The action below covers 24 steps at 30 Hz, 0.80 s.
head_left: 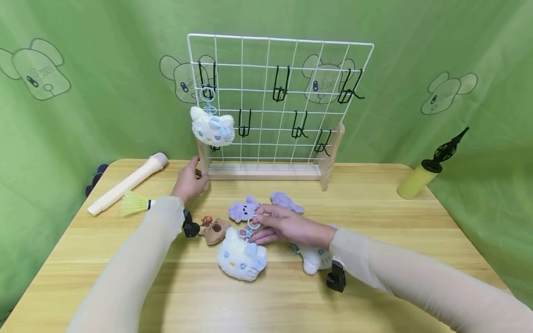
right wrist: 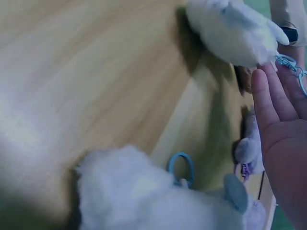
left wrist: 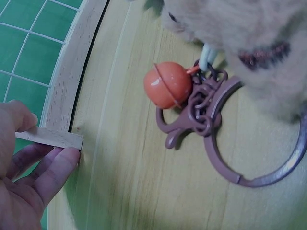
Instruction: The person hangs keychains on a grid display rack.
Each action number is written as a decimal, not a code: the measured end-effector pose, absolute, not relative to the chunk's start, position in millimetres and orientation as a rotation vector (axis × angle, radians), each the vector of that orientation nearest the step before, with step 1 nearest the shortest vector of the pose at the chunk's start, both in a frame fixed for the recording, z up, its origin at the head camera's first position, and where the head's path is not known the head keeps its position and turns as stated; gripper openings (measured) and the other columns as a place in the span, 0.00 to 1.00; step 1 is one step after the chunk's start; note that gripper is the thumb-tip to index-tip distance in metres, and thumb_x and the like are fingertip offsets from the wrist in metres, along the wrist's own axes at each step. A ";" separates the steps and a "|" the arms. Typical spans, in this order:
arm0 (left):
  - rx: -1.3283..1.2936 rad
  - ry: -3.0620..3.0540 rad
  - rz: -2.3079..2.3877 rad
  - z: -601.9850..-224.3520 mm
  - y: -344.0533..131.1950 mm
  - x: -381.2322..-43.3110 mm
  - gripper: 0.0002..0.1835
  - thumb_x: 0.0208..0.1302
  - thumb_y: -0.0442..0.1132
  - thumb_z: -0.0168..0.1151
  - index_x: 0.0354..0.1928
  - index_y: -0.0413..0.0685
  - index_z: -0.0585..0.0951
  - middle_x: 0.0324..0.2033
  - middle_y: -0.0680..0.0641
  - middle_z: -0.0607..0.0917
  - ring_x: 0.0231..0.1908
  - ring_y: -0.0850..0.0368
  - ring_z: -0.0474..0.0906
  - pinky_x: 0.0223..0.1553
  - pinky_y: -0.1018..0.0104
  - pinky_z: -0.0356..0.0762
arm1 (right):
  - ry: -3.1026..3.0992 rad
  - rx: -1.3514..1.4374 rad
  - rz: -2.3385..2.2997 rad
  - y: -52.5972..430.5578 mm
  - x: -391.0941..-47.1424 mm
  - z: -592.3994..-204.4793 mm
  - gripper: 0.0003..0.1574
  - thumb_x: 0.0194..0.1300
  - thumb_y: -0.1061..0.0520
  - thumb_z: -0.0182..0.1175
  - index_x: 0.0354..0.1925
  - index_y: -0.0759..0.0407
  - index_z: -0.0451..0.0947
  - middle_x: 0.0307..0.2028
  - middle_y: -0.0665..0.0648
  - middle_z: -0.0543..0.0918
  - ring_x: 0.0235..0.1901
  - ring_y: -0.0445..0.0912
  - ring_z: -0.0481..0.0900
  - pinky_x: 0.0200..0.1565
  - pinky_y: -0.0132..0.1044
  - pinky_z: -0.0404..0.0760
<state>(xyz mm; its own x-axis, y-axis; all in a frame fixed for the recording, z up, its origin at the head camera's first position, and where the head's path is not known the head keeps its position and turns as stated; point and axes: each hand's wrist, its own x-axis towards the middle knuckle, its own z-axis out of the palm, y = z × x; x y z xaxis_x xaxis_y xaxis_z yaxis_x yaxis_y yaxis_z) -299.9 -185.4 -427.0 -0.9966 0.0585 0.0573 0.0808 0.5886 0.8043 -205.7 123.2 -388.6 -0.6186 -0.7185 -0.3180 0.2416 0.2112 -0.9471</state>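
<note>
My right hand (head_left: pixel 287 225) pinches the light-blue ring of a white plush cat keychain (head_left: pixel 241 259), which hangs from the fingers low over the table. My left hand (head_left: pixel 189 181) grips the left wooden foot (left wrist: pixel 57 138) of a white wire grid rack (head_left: pixel 266 174), thumb on one side and fingers on the other. A matching plush cat keychain (head_left: pixel 210 129) hangs from the rack's upper left hook. Beside the left wrist lies a brown plush keychain (head_left: pixel 216 231) with an orange bell (left wrist: pixel 167 85). Another white plush keychain (head_left: pixel 314 260) lies partly hidden under the right forearm.
Two purple plush pieces (head_left: pixel 243 211) lie between the hands and the rack. Several black hooks (head_left: pixel 281 90) sit on the grid. At the left are a pale microphone-shaped tube (head_left: pixel 129 185) and a yellow shuttlecock (head_left: pixel 135 203). A yellow hand pump (head_left: pixel 416 180) stands at the right.
</note>
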 end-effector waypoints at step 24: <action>-0.115 -2.783 -1.409 -428.1 -185.0 -300.6 0.38 0.72 0.32 0.56 0.81 0.41 0.56 0.52 0.25 0.83 0.36 0.43 0.87 0.31 0.66 0.88 | 2.276 -0.754 -1.891 148.4 -279.3 -251.3 0.10 0.84 0.56 0.45 0.51 0.58 0.71 0.45 0.52 0.90 0.38 0.42 0.88 0.43 0.33 0.90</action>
